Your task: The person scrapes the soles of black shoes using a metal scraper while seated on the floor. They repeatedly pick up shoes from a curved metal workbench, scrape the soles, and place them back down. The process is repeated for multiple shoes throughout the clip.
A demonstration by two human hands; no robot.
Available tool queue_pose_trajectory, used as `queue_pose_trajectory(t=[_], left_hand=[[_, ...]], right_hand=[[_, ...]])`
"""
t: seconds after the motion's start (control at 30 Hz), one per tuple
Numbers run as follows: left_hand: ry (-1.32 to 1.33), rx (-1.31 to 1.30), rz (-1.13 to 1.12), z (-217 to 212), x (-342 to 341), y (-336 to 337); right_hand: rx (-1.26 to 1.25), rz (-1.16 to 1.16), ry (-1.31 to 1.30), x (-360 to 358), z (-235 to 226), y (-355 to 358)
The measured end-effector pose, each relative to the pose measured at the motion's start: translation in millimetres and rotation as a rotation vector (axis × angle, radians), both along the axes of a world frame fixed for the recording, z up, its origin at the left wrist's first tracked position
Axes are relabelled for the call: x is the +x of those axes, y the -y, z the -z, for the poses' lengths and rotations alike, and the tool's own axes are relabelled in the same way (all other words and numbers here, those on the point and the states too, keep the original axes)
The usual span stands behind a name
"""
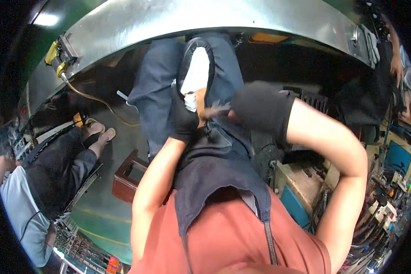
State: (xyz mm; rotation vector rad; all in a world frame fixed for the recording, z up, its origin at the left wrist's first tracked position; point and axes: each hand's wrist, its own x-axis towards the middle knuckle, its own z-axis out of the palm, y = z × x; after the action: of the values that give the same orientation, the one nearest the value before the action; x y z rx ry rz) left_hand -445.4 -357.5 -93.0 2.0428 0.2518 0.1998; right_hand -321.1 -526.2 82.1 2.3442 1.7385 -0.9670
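Note:
A shoe (pixel 197 69) rests sole side up on my lap, with a white bottom, a black upper edge around it and a tan patch at the heel end. My left hand (pixel 186 119), in a black glove, is closed around its heel end from the left. Crumpled white material (pixel 190 101) shows beside that hand. My right hand (pixel 259 107), also black-gloved, is at the right of the heel, smeared by motion. A thin greyish blurred thing (pixel 223 109) juts from it toward the heel; its kind cannot be made out.
A metal bench (pixel 169 18) curves ahead of my knees. At its left lies a yellow-black air tool (pixel 55 58) with a hose (pixel 98 104). A brown stool (pixel 125 178) stands on the floor at left. Co-workers sit at far left and stand at far right; machinery is at lower right.

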Motion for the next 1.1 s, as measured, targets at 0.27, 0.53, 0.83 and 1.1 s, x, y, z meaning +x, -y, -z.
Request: queue_pose_trajectory(t=[0.27,0.53,0.83,1.1], left_hand=[[-0.328,-0.114,0.195,-42,6,-42],[-0.438,-1.574,-0.016,-67,29,-6],[0.023,-0.178,-0.020,-48,32,11],[-0.205,-0.380,0.314,-62,12,-28]], right_hand=[[0.311,0.233,-0.315,0,41,16],[0.293,0.563,-0.383,-2,15,22],[0.209,0.508,-0.333,20,26,58],[0.500,0.234,-0.209,11,47,25]])
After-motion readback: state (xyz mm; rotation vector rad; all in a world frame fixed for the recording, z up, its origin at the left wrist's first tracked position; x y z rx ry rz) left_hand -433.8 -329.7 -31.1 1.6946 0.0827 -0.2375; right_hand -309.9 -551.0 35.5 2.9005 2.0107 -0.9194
